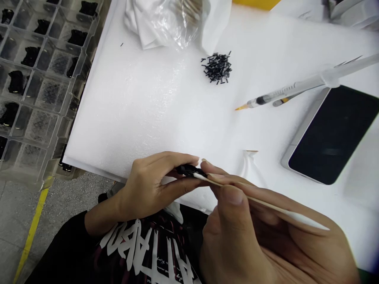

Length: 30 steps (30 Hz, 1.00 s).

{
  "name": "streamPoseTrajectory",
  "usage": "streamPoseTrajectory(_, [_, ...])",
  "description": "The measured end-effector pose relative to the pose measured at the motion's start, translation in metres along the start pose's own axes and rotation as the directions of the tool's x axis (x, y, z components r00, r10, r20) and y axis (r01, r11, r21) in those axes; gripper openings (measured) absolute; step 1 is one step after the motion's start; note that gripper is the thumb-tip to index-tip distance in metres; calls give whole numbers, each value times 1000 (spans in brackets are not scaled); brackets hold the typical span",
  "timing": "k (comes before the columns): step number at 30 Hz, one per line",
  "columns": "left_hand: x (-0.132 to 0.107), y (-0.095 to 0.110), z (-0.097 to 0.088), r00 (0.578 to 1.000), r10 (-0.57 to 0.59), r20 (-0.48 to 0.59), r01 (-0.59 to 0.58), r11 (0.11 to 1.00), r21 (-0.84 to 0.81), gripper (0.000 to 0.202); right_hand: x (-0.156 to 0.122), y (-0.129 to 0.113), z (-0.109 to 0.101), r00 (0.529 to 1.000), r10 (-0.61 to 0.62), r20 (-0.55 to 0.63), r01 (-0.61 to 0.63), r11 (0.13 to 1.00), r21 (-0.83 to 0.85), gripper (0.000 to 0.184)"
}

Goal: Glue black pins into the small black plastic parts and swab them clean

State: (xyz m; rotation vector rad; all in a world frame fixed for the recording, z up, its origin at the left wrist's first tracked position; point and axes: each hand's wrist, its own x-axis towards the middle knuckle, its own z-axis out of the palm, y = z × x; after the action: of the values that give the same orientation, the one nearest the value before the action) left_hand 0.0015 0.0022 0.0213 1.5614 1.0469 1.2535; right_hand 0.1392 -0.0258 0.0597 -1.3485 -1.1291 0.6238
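Observation:
Between the thumb and fingers of my left hand [152, 183] is a small black part [189, 170], glossy and partly covered by the fingers. My right hand [251, 228] pinches a cotton swab [268, 202] with a thin wooden stick and a white tip at each end. One tip lies against the black part, or just beside it; the other points down to the right. The fingertips of both hands nearly meet at the part. Below the hands is a white foam sheet [148, 106], near its front edge.
A heap of tiny black pins [217, 69] lies on the foam. To the right are an orange-tipped syringe [284, 92] and a phone [334, 134]. A clear bag [177, 23] is at the back. Left stands a compartment tray [38, 94] holding several black parts.

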Motion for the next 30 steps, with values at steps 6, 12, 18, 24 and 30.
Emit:
streamPoseTrajectory(6, [-1, 1, 0, 1000, -18, 3, 18, 1000, 1, 14, 0, -3, -2, 999, 17, -36, -18, 1000, -23, 16])
streamPoseTrajectory(12, [1, 2, 1, 999, -37, -4, 37, 999, -15, 14, 1, 2, -4, 1000, -8, -5, 8, 1000, 4, 20])
streamPoseTrajectory(18, [2, 4, 2, 998, -64, -8, 64, 998, -23, 15, -3, 0, 5, 983, 76, -167, -69, 996, 49, 3])
streamPoseTrajectory(24, [3, 4, 0, 996, -84, 0, 84, 996, -5, 20, -3, 1, -8, 995, 81, -55, -85, 995, -60, 11])
streamPoseTrajectory(30, [2, 4, 1, 997, -76, -6, 76, 997, 3, 18, -2, 6, -19, 998, 41, 51, -38, 998, -49, 24])
